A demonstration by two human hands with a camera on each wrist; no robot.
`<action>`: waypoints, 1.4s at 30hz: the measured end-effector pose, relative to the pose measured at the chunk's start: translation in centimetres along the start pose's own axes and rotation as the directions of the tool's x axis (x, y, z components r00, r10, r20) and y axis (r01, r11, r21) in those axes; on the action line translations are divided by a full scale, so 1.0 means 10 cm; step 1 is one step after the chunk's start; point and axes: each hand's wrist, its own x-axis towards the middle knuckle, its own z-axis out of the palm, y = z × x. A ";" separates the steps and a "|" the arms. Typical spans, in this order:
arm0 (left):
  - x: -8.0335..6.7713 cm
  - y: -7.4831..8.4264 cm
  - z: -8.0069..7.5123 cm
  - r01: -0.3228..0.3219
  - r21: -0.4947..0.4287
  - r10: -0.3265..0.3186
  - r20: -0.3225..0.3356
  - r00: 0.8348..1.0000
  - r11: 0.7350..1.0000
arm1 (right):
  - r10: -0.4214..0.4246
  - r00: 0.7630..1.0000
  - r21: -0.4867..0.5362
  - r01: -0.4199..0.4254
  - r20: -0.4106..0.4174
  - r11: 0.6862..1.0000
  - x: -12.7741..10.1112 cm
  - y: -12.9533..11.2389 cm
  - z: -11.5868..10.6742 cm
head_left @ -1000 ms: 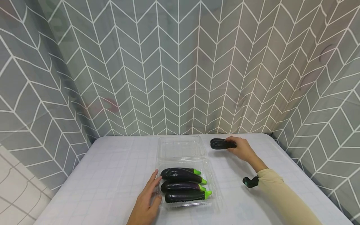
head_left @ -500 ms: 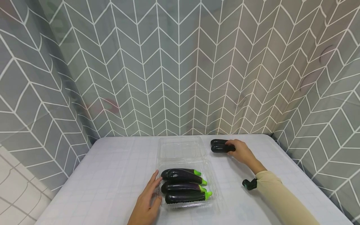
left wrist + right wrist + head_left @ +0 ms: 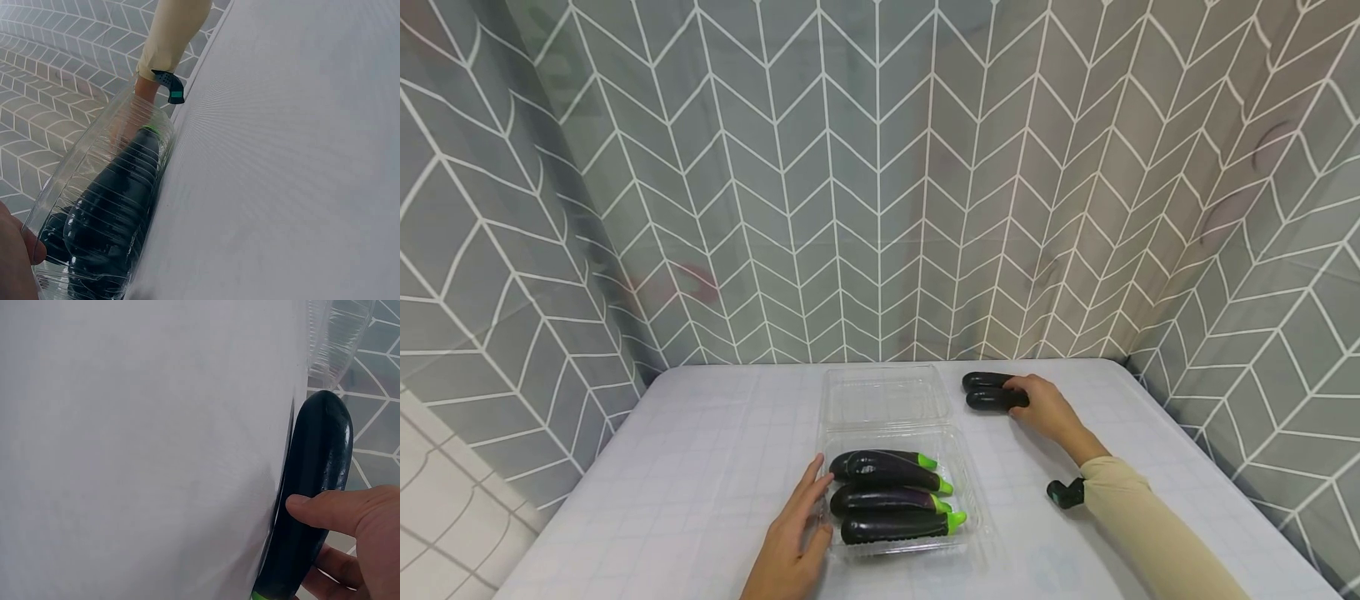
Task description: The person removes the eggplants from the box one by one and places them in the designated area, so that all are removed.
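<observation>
Clear ribbed plastic, that's the open clamshell tray [image 3: 973, 500] at the near middle of the pale checked surface [image 3: 700, 467], and the left hand [image 3: 793, 542] lies against its left wall with fingers straight and relaxed, gripping nothing. Inside the tray, three glossy dark purple eggplants with bright green stems [image 3: 891, 492] lie side by side, stems pointing right. The tray's hinged lid [image 3: 883, 396] lies flat just beyond. Over to the right, a cream sleeve [image 3: 1150, 533] with a small black wrist device [image 3: 1066, 492] leads up to the right hand [image 3: 1045, 406]. That hand has its thumb and fingers curled round a dark purple eggplant [image 3: 992, 400] lying on the surface; a second loose eggplant [image 3: 987, 380] lies touching it, just behind. Beyond everything hangs a grey chevron-patterned curtain [image 3: 880, 183].
</observation>
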 end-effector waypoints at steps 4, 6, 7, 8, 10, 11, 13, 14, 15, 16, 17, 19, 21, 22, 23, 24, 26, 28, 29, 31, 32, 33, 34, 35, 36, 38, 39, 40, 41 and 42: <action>0.00 0.00 0.00 -0.013 0.009 0.013 -0.008 1.000 1.000 | 0.011 1.000 -0.011 -0.011 0.000 1.000 0.01 0.01 0.01; 0.00 0.00 0.00 -0.023 0.010 0.023 -0.011 1.000 1.000 | 0.020 1.000 -0.020 -0.020 0.000 1.000 0.01 0.01 0.01; 0.00 0.00 0.00 -0.024 0.011 0.024 -0.013 1.000 1.000 | 0.022 1.000 -0.025 -0.022 0.001 0.999 0.01 0.01 0.01; 0.00 0.00 0.00 -0.025 0.013 0.025 -0.015 1.000 1.000 | 0.022 1.000 -0.029 -0.021 0.001 0.999 0.00 0.01 0.00; 0.00 0.00 0.00 -0.022 0.010 0.022 -0.015 1.000 1.000 | 0.022 1.000 -0.035 -0.022 0.001 0.999 -0.01 0.01 0.00; 0.00 0.00 0.00 -0.019 0.008 0.019 -0.014 1.000 1.000 | 0.021 1.000 -0.036 -0.021 0.000 0.999 -0.01 0.01 -0.01; -0.01 0.01 0.00 -0.010 0.008 0.010 -0.010 1.000 1.000 | 0.022 1.000 -0.042 -0.022 -0.002 0.999 -0.03 0.00 -0.02; -0.01 0.01 0.00 -0.009 0.006 0.009 -0.008 1.000 1.000 | 0.023 1.000 -0.044 -0.023 -0.003 0.999 -0.04 -0.01 -0.03; -0.01 0.01 0.00 -0.011 0.006 0.011 -0.005 1.000 1.000 | 0.021 1.000 -0.046 -0.021 -0.003 0.999 -0.05 -0.02 -0.04; -0.01 0.01 0.00 -0.010 0.006 0.010 -0.002 1.000 1.000 | 0.019 1.000 -0.052 -0.019 -0.005 0.998 -0.06 -0.03 -0.04; -0.01 0.01 0.00 -0.011 0.010 0.011 -0.001 1.000 1.000 | 0.012 1.000 -0.054 -0.013 -0.008 0.998 -0.07 -0.05 -0.05; -0.01 0.02 0.00 -0.010 0.036 0.010 0.001 1.000 0.999 | -0.005 1.000 -0.048 0.004 -0.018 0.999 -0.08 -0.09 -0.08; 0.00 0.02 -0.01 -0.011 0.036 0.011 0.000 1.000 0.999 | -0.034 0.999 -0.027 0.033 -0.038 0.999 -0.07 -0.17 -0.11; 0.00 0.02 -0.02 -0.018 0.045 0.018 -0.001 1.000 0.999 | -0.049 0.997 -0.010 0.048 -0.051 0.999 -0.07 -0.21 -0.13; 0.00 0.02 -0.02 -0.021 0.053 0.021 -0.004 1.000 0.998 | -0.065 0.996 0.007 0.066 -0.065 0.998 -0.06 -0.26 -0.15; 0.00 0.02 -0.02 -0.020 0.057 0.020 -0.005 1.000 0.998 | -0.083 0.994 0.023 0.085 -0.077 0.996 -0.06 -0.31 -0.18; 0.01 0.02 -0.02 -0.021 0.041 0.021 -0.004 1.000 0.999 | -0.109 0.990 0.049 0.114 -0.094 0.992 -0.06 -0.43 -0.22; 0.01 0.03 -0.02 -0.019 0.057 0.019 -0.001 1.000 0.998 | -0.131 0.986 0.063 0.138 -0.100 0.988 -0.06 -0.53 -0.25; 0.01 0.03 -0.02 0.000 0.051 0.000 0.003 1.000 0.999 | -0.140 0.985 0.069 0.147 -0.100 0.987 -0.06 -0.59 -0.26; 0.02 0.03 -0.02 0.033 0.045 -0.033 0.012 0.999 0.998 | -0.151 0.983 0.082 0.159 -0.100 0.984 -0.07 -0.69 -0.28; 0.02 0.04 -0.02 0.053 0.045 -0.054 0.017 0.998 0.998 | -0.159 0.982 0.087 0.168 -0.103 0.982 -0.08 -0.74 -0.29; 0.02 0.04 -0.02 0.071 0.049 -0.072 0.021 0.997 0.996 | -0.167 0.980 0.092 0.177 -0.105 0.980 -0.08 -0.79 -0.29; 0.02 0.04 -0.02 0.085 0.052 -0.086 0.026 0.996 0.995 | -0.175 0.979 0.101 0.186 -0.107 0.977 -0.09 -0.84 -0.30; 0.02 0.05 -0.02 0.105 0.043 -0.106 0.029 0.994 0.994 | -0.185 0.977 0.108 0.197 -0.109 0.974 -0.10 -0.88 -0.30; 0.02 0.05 -0.02 0.104 0.044 -0.106 0.030 0.994 0.994 | -0.197 0.974 0.110 0.210 -0.112 0.972 -0.10 -0.93 -0.30; 0.02 0.04 -0.02 0.090 0.049 -0.092 0.028 0.995 0.995 | -0.219 0.969 0.110 0.232 -0.115 0.967 -0.11 -1.00 -0.29; 0.03 0.04 -0.02 0.091 0.051 -0.093 0.027 0.995 0.994 | -0.231 0.966 0.106 0.243 -0.113 0.964 -0.11 -1.04 -0.28; 0.03 0.04 -0.02 0.093 0.051 -0.095 0.027 0.995 0.994 | -0.243 0.964 0.105 0.254 -0.112 0.961 -0.12 -1.08 -0.28; 0.03 0.05 -0.02 0.096 0.047 -0.098 0.029 0.995 0.994 | -0.253 0.961 0.104 0.265 -0.110 0.959 -0.13 -1.11 -0.28; 0.03 0.05 -0.02 0.103 0.049 -0.104 0.031 0.994 0.994 | -0.261 0.959 0.102 0.272 -0.108 0.957 -0.14 -1.14 -0.27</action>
